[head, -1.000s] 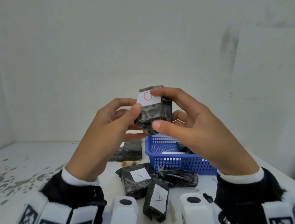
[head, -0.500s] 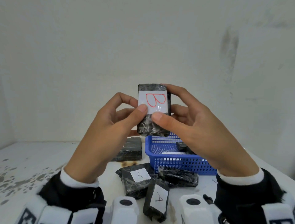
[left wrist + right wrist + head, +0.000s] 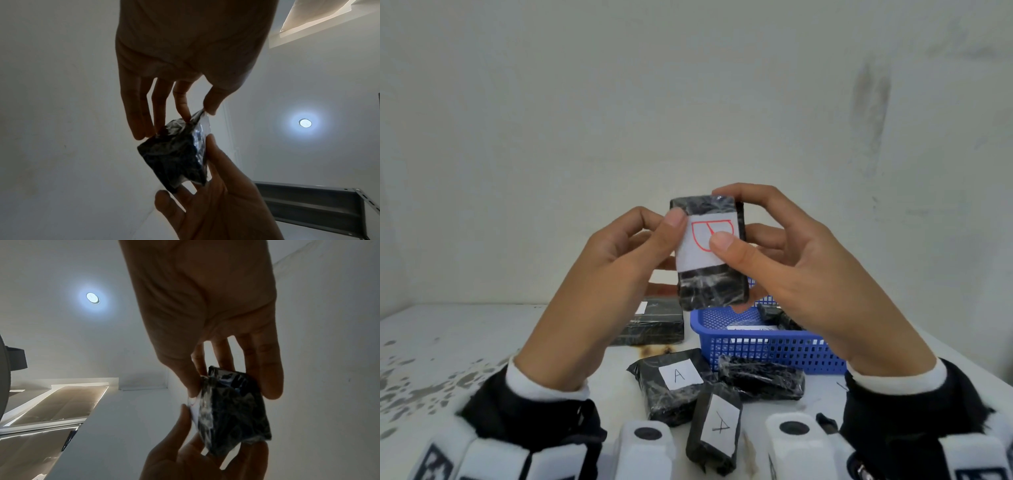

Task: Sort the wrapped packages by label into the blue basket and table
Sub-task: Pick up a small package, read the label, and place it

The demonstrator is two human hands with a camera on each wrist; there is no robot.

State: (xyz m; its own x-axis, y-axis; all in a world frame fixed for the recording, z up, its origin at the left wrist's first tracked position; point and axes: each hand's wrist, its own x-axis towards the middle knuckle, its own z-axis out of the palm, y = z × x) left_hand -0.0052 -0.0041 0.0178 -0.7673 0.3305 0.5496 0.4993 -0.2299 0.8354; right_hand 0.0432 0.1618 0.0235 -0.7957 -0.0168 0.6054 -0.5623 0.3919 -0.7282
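Both hands hold one black wrapped package (image 3: 710,284) upright above the table (image 3: 482,342), in front of the wall. Its white label (image 3: 698,257) carries a red B lying on its side. My left hand (image 3: 671,240) pinches the package's left edge, thumb on the label. My right hand (image 3: 726,219) grips the right side, thumb over the letter and forefinger on the top edge. The blue basket (image 3: 756,346) stands just below and behind, with wrapped packages (image 3: 774,313) inside. In the wrist views the package (image 3: 176,154) (image 3: 232,410) sits between left hand (image 3: 197,116) and right hand (image 3: 232,391).
In front of the basket lie two black packages labelled A (image 3: 678,380) (image 3: 717,428) and one with no label showing (image 3: 760,380). Another black package (image 3: 654,322) lies left of the basket. The wall rises directly behind the table.
The package has been turned in the hands: first its label came round to face me with the B upright, now the B lies sideways. My right thumb has moved onto the label.
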